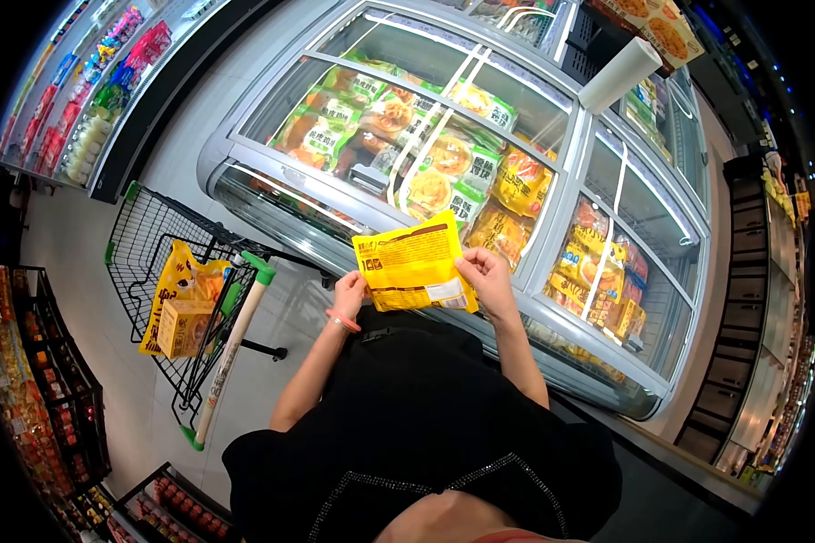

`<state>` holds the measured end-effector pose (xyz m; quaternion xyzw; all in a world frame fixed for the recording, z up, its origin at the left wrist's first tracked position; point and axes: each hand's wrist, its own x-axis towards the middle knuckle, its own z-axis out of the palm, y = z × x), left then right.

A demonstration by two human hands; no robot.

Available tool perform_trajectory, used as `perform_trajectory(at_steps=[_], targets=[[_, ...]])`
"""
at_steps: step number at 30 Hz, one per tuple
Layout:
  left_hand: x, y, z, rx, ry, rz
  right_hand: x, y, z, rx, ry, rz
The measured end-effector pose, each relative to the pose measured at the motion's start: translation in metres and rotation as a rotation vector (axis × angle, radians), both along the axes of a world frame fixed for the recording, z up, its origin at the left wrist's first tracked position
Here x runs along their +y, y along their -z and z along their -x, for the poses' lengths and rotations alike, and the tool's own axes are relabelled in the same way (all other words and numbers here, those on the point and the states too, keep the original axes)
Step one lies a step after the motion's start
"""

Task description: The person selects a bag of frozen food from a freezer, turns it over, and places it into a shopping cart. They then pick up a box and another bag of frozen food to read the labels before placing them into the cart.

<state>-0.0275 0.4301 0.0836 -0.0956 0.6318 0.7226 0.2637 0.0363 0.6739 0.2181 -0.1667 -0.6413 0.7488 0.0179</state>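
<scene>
A yellow food packet point(415, 262) is held up in front of my body, its printed back with small text and a white label facing me. My left hand point(351, 295), with a coral band on the wrist, pinches its lower left edge. The right edge is gripped by my right hand point(486, 276), thumb on the near face. Just beyond the packet stands a glass-topped chest freezer point(235, 163). Under its glass lie green-and-white packages point(321, 131) and yellow bags point(522, 179).
On my left is a black wire shopping cart point(136, 237) with a pale handle point(234, 348); a yellow bag point(190, 271) and a small box point(186, 328) are in it. Product shelves point(109, 100) line the upper left. A white paper roll point(620, 75) rests on the freezer's frame.
</scene>
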Motion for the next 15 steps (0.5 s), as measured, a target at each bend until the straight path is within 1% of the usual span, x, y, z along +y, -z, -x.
perform_trajectory(at_steps=[6,12,15], targets=[[-0.007,0.02,0.0,0.008,0.044,-0.007,-0.002,0.001,-0.001,-0.001,-0.006,-0.008],[-0.008,0.025,-0.003,-0.009,0.029,-0.055,-0.002,0.01,-0.001,0.013,-0.025,-0.017],[-0.007,0.019,-0.003,-0.02,0.027,-0.054,-0.002,0.013,-0.001,0.013,-0.023,-0.013]])
